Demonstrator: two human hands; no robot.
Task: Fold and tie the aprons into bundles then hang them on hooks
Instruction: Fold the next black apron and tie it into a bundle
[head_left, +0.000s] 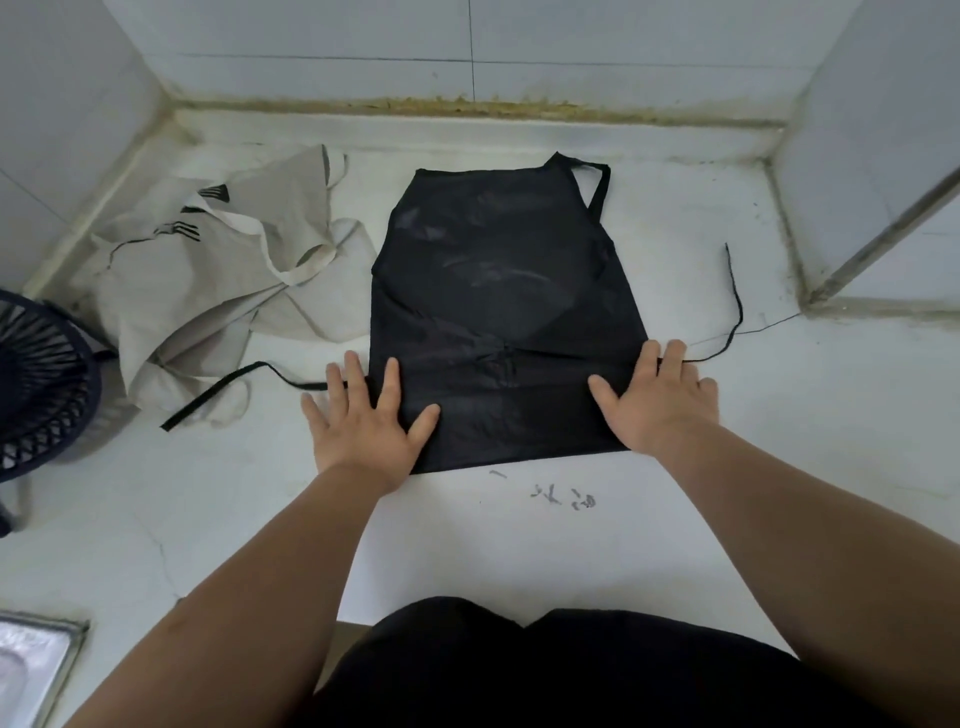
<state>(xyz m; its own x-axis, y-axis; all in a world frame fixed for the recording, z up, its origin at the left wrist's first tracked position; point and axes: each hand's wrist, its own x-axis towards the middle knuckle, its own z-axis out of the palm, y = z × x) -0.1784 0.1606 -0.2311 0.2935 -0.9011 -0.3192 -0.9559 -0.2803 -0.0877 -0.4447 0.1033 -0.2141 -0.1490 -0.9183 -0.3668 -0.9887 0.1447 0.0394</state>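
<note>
A black apron lies flat on the white counter, folded to a narrow panel with its neck loop at the far end. One black tie trails off to the left and another tie curls off to the right. My left hand presses flat on the apron's near left edge, fingers spread. Spread the same way, my right hand presses on the near right edge. A crumpled beige apron with black printed marks lies to the left, touching the black one's side.
A dark round fan stands at the left edge of the counter. A metal sink corner shows at the bottom left. Tiled walls close in the counter at the back and on both sides, with a pillar at the right.
</note>
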